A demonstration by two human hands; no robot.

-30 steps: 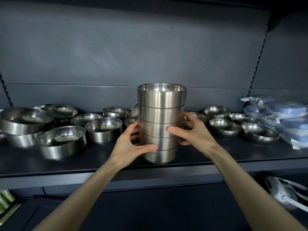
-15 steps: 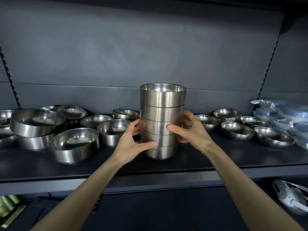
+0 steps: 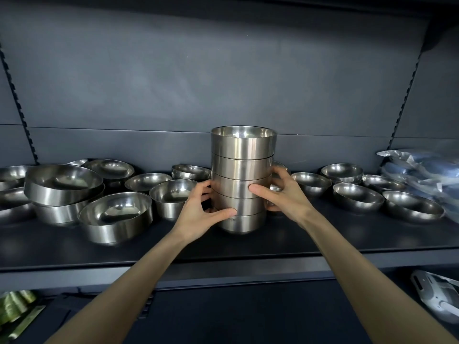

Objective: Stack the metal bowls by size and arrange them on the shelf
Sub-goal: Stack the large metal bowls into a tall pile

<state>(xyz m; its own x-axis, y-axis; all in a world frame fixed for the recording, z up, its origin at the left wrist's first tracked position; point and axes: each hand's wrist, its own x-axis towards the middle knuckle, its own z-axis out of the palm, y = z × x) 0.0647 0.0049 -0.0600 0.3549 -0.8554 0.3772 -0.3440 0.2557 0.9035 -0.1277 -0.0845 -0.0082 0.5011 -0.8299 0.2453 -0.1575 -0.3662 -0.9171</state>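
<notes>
Left hand [image 3: 198,209] and right hand [image 3: 283,194] both grasp the stack of bowls [image 3: 242,177] at frame centre, thumbs on the front wall, fingers wrapped round the sides. Stack is five nested straight-walled metal bowls, upright, base on the shelf [image 3: 223,247]. Bare shelf in front of the stack to the front edge, and a strip of bare shelf right of it before the shallow bowls [image 3: 355,196] at centre right; about six of those show, some partly hidden. Left side is tighter: medium bowl [image 3: 171,197] sits just beside the left hand, large bowl [image 3: 115,218] further left, about nine loose bowls that side, count uncertain. Wrapped blue packs [image 3: 422,170] at right edge. Versus the earlier frames: same two-handed grip, stack looks a bit further back on the shelf.
</notes>
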